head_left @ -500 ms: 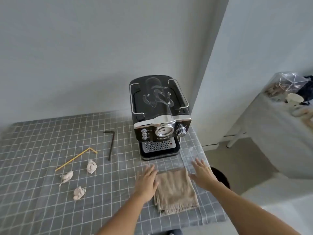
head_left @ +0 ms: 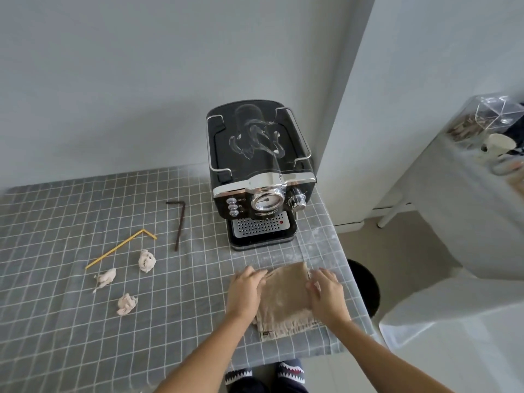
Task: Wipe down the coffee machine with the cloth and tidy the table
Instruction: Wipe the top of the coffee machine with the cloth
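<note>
Both hands have closed in onto the cloth (head_left: 286,300) since half a second ago. Left hand (head_left: 245,290) lies flat and open on its left edge; right hand (head_left: 326,293) presses its right side, fingers loosely curled, gripping nothing clearly. Cloth lies folded at table (head_left: 56,321) front edge, just before the coffee machine (head_left: 259,171), whose top is smeared white. Leftward: brown bent stick (head_left: 179,222), yellow straw (head_left: 120,248), three crumpled paper wads (head_left: 147,260). Black bin (head_left: 365,287) stands beside the table.
</note>
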The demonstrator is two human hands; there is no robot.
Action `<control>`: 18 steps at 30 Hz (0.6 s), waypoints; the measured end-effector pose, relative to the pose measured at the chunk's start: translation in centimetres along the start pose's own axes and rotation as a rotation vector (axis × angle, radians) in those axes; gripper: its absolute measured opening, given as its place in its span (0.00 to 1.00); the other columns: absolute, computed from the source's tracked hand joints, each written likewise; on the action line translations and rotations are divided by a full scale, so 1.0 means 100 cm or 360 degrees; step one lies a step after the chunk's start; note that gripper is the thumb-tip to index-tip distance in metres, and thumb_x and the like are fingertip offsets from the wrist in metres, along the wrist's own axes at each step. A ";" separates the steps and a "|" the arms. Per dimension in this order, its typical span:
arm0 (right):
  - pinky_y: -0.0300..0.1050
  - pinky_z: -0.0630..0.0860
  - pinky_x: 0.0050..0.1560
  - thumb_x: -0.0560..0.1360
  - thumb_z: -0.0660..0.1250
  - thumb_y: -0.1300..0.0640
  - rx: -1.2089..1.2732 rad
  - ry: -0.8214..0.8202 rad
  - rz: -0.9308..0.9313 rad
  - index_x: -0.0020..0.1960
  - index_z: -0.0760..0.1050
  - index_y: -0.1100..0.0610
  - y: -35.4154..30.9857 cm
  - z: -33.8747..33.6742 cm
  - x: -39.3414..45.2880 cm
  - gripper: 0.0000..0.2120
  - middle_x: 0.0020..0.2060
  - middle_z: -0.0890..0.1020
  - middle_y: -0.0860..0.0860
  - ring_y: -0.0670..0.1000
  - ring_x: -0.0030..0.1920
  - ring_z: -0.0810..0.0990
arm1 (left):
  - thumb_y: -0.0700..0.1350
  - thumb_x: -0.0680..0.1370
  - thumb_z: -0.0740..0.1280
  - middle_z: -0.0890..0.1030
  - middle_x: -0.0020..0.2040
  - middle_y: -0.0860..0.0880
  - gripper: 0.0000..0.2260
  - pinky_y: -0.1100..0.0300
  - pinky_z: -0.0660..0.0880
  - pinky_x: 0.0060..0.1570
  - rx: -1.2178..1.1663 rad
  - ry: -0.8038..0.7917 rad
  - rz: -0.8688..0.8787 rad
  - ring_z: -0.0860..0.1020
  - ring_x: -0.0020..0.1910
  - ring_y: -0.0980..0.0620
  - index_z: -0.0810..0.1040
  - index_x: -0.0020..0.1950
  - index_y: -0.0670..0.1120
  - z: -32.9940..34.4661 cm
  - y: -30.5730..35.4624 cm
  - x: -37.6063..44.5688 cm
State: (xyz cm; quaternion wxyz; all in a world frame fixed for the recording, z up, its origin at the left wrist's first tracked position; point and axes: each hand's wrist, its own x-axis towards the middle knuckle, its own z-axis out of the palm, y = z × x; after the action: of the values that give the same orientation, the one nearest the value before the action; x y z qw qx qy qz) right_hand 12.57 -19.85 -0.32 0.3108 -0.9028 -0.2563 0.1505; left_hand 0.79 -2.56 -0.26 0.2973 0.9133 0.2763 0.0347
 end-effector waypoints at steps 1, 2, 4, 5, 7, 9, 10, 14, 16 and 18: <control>0.37 0.71 0.43 0.74 0.66 0.68 0.0104 0.0051 -0.0003 0.43 0.76 0.62 -0.007 -0.006 -0.003 0.03 0.43 0.82 0.51 0.51 0.47 0.77 | 0.44 0.80 0.64 0.77 0.47 0.54 0.12 0.59 0.77 0.52 -0.0081 0.0035 0.0019 0.78 0.47 0.54 0.80 0.62 0.47 -0.004 0.000 -0.002; 0.32 0.71 0.41 0.76 0.66 0.67 0.0204 0.0093 -0.0005 0.46 0.77 0.61 -0.014 -0.012 -0.008 0.03 0.41 0.82 0.49 0.46 0.43 0.78 | 0.43 0.80 0.64 0.76 0.46 0.54 0.10 0.62 0.77 0.49 -0.0137 0.0073 0.0053 0.78 0.44 0.56 0.82 0.59 0.46 -0.008 0.000 -0.004; 0.30 0.70 0.31 0.78 0.64 0.65 0.0358 0.0138 -0.0043 0.46 0.73 0.59 -0.030 -0.027 -0.016 0.04 0.35 0.82 0.47 0.43 0.34 0.79 | 0.42 0.80 0.64 0.74 0.46 0.56 0.08 0.68 0.74 0.46 -0.0217 0.0183 0.0134 0.76 0.40 0.62 0.82 0.53 0.45 -0.020 0.002 -0.010; 0.32 0.69 0.28 0.79 0.62 0.64 0.0405 0.0148 -0.0065 0.45 0.71 0.58 -0.037 -0.036 -0.020 0.05 0.31 0.80 0.48 0.43 0.32 0.78 | 0.43 0.80 0.64 0.73 0.46 0.56 0.07 0.69 0.73 0.44 -0.0259 0.0248 0.0177 0.75 0.40 0.63 0.81 0.51 0.45 -0.028 0.004 -0.012; 0.35 0.66 0.25 0.81 0.59 0.62 0.0465 0.0196 -0.0113 0.45 0.69 0.56 -0.053 -0.055 -0.022 0.06 0.28 0.78 0.50 0.46 0.32 0.77 | 0.45 0.81 0.60 0.72 0.46 0.57 0.07 0.67 0.73 0.43 -0.0329 0.0367 0.0266 0.75 0.42 0.62 0.77 0.50 0.46 -0.046 0.013 -0.016; 0.36 0.67 0.25 0.82 0.57 0.61 0.0505 0.0267 -0.0196 0.45 0.67 0.50 -0.072 -0.077 -0.016 0.09 0.28 0.78 0.51 0.48 0.32 0.78 | 0.48 0.83 0.54 0.72 0.46 0.57 0.11 0.69 0.72 0.44 -0.0370 0.0478 0.0367 0.74 0.43 0.62 0.74 0.50 0.47 -0.069 0.027 -0.019; 0.35 0.67 0.26 0.82 0.57 0.62 0.0490 0.0303 -0.0260 0.44 0.65 0.47 -0.082 -0.089 -0.012 0.11 0.28 0.78 0.51 0.47 0.32 0.78 | 0.49 0.83 0.53 0.72 0.44 0.57 0.12 0.71 0.70 0.43 -0.0391 0.0515 0.0419 0.73 0.43 0.62 0.73 0.50 0.47 -0.083 0.036 -0.019; 0.32 0.68 0.31 0.81 0.57 0.61 0.0334 0.0462 -0.0583 0.47 0.66 0.45 -0.133 -0.145 0.014 0.11 0.28 0.76 0.48 0.44 0.34 0.77 | 0.48 0.82 0.57 0.75 0.40 0.57 0.11 0.73 0.69 0.39 -0.0399 0.0735 0.0637 0.74 0.37 0.61 0.76 0.51 0.44 -0.149 0.078 -0.009; 0.37 0.68 0.32 0.82 0.57 0.60 0.0307 0.0580 -0.0696 0.49 0.67 0.49 -0.161 -0.172 0.034 0.07 0.28 0.76 0.50 0.47 0.31 0.77 | 0.45 0.81 0.60 0.76 0.39 0.56 0.09 0.75 0.68 0.38 -0.0364 0.0936 0.0715 0.74 0.36 0.65 0.77 0.51 0.42 -0.186 0.096 0.005; 0.46 0.70 0.34 0.82 0.56 0.59 0.0325 0.0664 -0.0761 0.50 0.69 0.54 -0.193 -0.195 0.059 0.04 0.31 0.79 0.54 0.49 0.31 0.76 | 0.44 0.81 0.62 0.75 0.38 0.57 0.08 0.75 0.66 0.36 -0.0300 0.1078 0.0720 0.72 0.33 0.66 0.78 0.50 0.42 -0.221 0.109 0.027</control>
State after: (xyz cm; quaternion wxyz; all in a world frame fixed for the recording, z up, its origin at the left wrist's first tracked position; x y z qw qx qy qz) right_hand 18.68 -13.01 26.13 0.4719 -0.7927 -0.3753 -0.0898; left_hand 3.32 3.07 23.73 0.2568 0.8567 0.1464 0.4228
